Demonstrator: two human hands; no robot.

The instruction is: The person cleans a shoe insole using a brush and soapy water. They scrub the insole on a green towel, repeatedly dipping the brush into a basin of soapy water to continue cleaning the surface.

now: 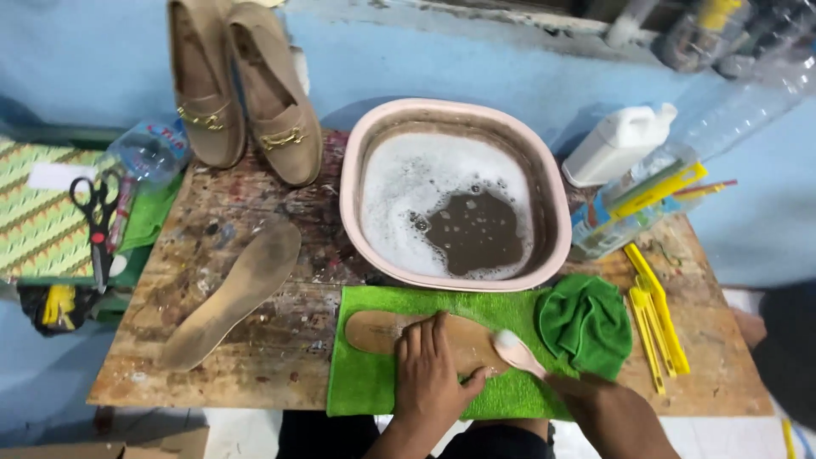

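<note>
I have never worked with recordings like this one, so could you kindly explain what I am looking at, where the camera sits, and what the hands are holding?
There is no machine here: these are a person's two bare hands, filmed by one camera worn on the head and looking down at a stained wooden table.

The left hand presses flat on a tan insole that lies on a green towel. The right hand is partly hidden at the picture's lower edge; it seems to grip the handle of a pale pink brush, whose head rests on that insole.

Behind the towel stands a pink basin of foamy, dirty water. A second, darker insole lies to the left, and a pair of tan loafers stands at the back. A crumpled green cloth, yellow plastic tools, a white jug and scissors lie around.
</note>
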